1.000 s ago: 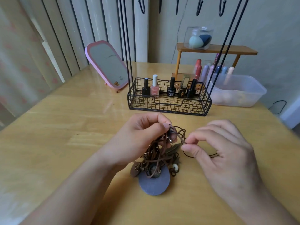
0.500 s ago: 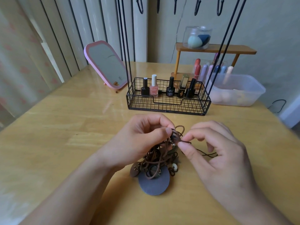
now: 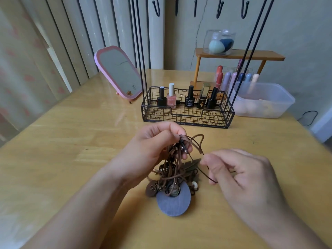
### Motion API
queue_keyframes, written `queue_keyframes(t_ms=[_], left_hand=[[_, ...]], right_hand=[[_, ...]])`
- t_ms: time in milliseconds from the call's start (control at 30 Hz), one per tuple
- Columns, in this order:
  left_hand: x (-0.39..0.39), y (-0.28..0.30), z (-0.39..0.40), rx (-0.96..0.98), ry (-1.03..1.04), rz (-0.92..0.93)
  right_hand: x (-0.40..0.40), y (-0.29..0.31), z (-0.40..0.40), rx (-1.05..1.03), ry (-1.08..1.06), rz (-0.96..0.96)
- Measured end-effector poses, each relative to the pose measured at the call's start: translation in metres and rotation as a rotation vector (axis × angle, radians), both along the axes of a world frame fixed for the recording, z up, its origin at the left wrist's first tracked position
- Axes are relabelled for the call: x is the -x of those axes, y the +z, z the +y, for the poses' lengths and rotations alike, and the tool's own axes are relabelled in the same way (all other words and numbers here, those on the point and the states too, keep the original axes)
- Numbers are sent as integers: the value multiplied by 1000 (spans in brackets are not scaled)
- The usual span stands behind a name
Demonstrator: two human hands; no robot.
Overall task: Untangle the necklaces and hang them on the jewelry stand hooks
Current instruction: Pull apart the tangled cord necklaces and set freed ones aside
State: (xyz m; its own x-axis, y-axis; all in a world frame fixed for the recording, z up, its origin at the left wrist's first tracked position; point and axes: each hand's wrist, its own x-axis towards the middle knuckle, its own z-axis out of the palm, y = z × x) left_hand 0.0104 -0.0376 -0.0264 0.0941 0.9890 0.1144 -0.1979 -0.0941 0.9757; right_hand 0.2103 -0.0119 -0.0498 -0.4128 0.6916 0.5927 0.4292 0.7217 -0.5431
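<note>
Brown leather-like cords (image 3: 177,159) and a matt grey disc (image 3: 173,203) lie on a glossy wooden table (image 3: 71,141) before a black wire basket (image 3: 186,115).

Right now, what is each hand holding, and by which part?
The left hand grips the tangled necklaces by the top of the brown cord bundle. The right hand pinches a single thin dark cord pulled out from the tangle.

Two bare forearms are seen, ending in the left hand (image 3: 152,150) and right hand (image 3: 246,178). No sleeves, rings or watch are seen, though the wrists' undersides are hidden. Nails appear short and unpainted.
</note>
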Motion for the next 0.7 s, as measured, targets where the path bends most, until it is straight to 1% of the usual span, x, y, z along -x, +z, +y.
queue_keyframes(t_ms=[67,133,333,433,533,600,700], left_hand=[[-1,0,0,-3,-25,8],[-1,0,-1,-9,-50,18],[-3,0,-3,-8,-109,63],[-3,1,-3,11,-115,67],[-4,1,-2,36,-107,58],[-4,0,-2,46,-87,62],[-3,-1,-1,54,-35,94]], right_hand=[[2,2,-1,-45,-86,42],[4,4,-3,-79,-113,79],[2,5,0,-246,-78,67],[1,7,-1,-226,-36,83],[-1,9,-3,-90,102,108],[-1,11,-3,113,230,166],[-6,19,-1,473,436,377]])
